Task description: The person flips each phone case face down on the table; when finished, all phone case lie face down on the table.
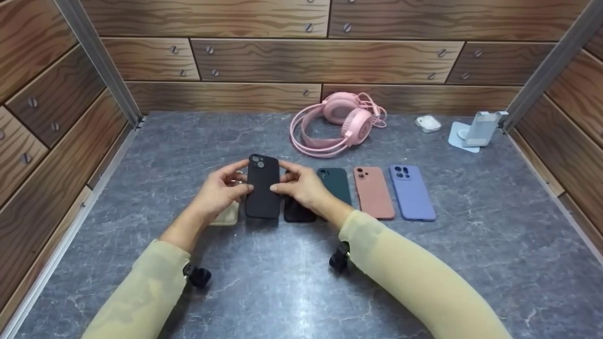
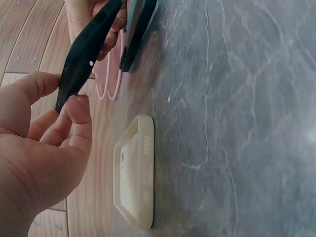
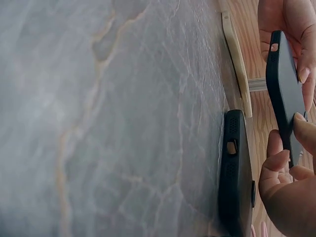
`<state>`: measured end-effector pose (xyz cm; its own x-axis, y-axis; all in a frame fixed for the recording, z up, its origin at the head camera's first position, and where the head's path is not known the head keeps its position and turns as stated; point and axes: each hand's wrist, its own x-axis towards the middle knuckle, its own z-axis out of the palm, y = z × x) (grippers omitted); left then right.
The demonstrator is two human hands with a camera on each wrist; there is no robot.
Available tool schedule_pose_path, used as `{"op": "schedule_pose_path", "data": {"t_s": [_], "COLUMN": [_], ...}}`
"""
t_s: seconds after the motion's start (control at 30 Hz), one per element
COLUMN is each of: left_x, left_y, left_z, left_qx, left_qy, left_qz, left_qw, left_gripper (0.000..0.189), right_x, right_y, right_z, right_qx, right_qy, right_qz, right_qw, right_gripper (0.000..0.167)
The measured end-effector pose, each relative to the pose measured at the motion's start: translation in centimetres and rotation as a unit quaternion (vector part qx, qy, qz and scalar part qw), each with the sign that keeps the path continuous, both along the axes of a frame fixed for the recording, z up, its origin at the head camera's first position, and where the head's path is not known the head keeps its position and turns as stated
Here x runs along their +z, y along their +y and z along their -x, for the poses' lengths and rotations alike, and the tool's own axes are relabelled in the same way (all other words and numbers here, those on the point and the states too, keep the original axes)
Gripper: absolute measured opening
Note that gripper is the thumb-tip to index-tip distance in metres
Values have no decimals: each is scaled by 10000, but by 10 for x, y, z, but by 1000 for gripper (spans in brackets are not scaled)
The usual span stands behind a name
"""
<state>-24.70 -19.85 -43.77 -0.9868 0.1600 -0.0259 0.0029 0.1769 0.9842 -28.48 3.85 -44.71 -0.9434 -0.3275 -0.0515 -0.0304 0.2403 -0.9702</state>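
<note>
Both hands hold a black phone case (image 1: 263,193) up off the table, its back with the camera cutout facing the head camera. My left hand (image 1: 217,192) pinches its left edge between thumb and fingers. The opposite edge is pinched by my right hand (image 1: 307,188). In the right wrist view, the case (image 3: 282,89) shows a port hole at its lower end. Below my left hand lies a cream phone case (image 2: 136,173), partly hidden in the head view. Another black phone case (image 1: 299,211) lies under my right hand, mostly covered by it.
Rightward in the same row lie a dark green case (image 1: 335,186), a pink case (image 1: 375,195) and a blue-violet case (image 1: 414,197). Pink headphones (image 1: 355,127), a small white case (image 1: 428,124) and a pale blue stand (image 1: 481,129) are behind. Wood-patterned walls (image 1: 282,59) enclose the table.
</note>
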Motion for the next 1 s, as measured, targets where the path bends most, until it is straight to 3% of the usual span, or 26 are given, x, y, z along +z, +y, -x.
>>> {"op": "schedule_pose_path", "data": {"t_s": [0.37,1.0], "left_x": [-7,-21], "left_y": [2,3], "left_z": [4,8], "left_qx": [222,112], "left_qy": [7,-100], "left_qz": [91,352], "left_qw": [9997,9993], "left_gripper": [69,69], "right_x": [0,-5], "right_y": [1,7], "right_z": [4,11], "right_qx": [160,475], "right_qy": [150,690], "right_qz": [-127,-1208], "right_qw": [9997,9891], "right_gripper": [81,80]}}
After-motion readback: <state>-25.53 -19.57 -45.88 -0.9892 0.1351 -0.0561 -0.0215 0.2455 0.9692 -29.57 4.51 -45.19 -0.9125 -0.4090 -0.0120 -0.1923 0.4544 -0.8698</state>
